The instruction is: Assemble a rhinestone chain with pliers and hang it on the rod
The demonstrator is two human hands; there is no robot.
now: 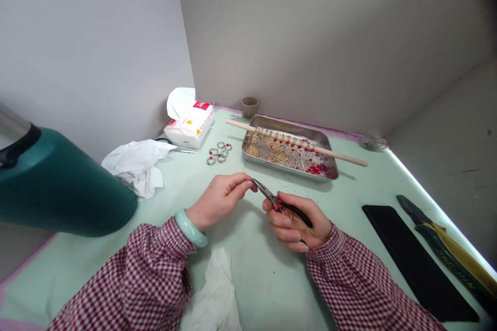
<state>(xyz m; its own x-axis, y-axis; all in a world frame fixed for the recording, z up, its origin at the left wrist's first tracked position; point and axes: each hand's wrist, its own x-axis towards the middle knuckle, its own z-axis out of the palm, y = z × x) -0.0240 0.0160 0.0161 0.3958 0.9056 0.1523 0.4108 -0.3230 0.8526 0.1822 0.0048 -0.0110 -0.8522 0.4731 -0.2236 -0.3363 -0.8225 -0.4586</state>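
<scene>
Over the middle of the table, my right hand (pixel 297 222) is wrapped round needle-nose pliers (pixel 267 194) with black handles and red accents. Their narrow tip points up and left and meets the fingertips of my left hand (pixel 223 196). Thumb and forefinger of that left hand are pinched together; whatever they hold is too small to make out. Beyond the hands lie several small beaded rings (pixel 219 152) in silver with red beads. A metal tray (pixel 287 168) behind them holds gold, clear and red beads, and a wooden dowel (pixel 341 156) strung with beaded wire rests across it.
A large green bottle (pixel 70 186) stands at the left, beside crumpled tissue (pixel 135 165) and a tissue pack (pixel 190 124). More tissue (pixel 217 295) lies in front. A small cup (pixel 249 107) is at the back. On the right are a black strip (pixel 415 258) and yellow-green pliers (pixel 446 243).
</scene>
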